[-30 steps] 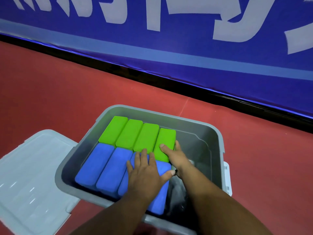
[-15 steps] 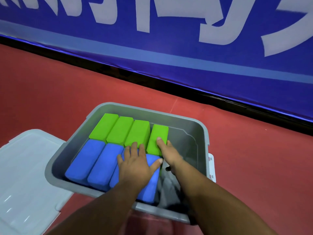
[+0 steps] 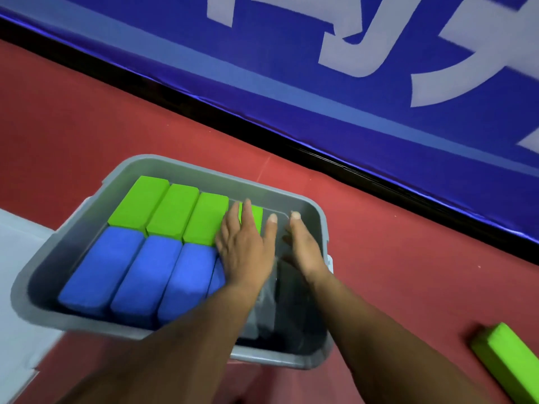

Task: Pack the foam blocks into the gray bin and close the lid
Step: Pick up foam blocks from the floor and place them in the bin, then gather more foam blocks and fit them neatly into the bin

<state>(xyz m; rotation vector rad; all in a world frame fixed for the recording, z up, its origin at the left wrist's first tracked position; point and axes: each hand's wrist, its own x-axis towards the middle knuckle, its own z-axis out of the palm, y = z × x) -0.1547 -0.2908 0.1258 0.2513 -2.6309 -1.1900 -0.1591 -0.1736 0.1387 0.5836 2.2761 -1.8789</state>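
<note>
Blocks [image 3: 172, 217] in bin [image 3: 218, 175], lid [image 3: 17, 258] left.

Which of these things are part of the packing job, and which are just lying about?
Part of the job: gray bin, green blocks and blue blocks inside it, loose green block on the floor, lid beside the bin.
Just there: blue banner, red floor.

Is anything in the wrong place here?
Yes. One green foam block lies on the red floor to the right, outside the gray bin, while the other green blocks and blue blocks sit in tidy rows inside. The lid is off, lying left of the bin.
</note>
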